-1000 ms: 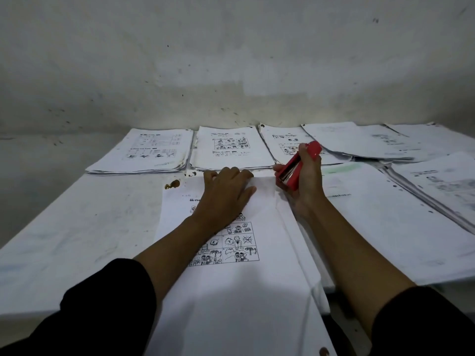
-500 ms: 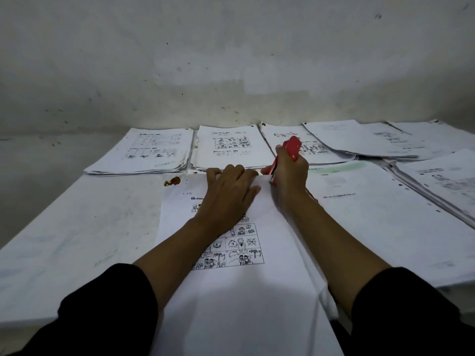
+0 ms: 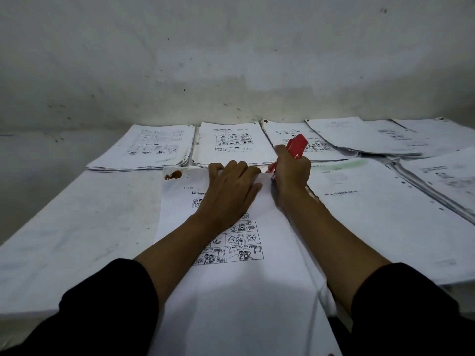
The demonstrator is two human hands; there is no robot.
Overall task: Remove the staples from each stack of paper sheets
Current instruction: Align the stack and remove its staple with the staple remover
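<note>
The stack of paper sheets point(image 3: 239, 291) being worked on lies flat on the white worktop point(image 3: 77, 227) right in front of the person, its top page printed with cartoon panels and a brown stain point(image 3: 173, 174) at its far left corner. The left hand point(image 3: 231, 191) presses flat on it, fingers point(image 3: 241, 168) straight and slightly curled over the far edge. The right hand point(image 3: 291, 173) has its fingers wrapped round a red plastic staple remover point(image 3: 297, 146), tip down at the stack's far right corner; more thin printed stacks point(image 3: 231, 142) line the wall.

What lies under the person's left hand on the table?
The left hand presses flat on a stapled worksheet with cartoon panels. The hand covers part of the print; whether a staple sits beneath cannot be seen.
</note>
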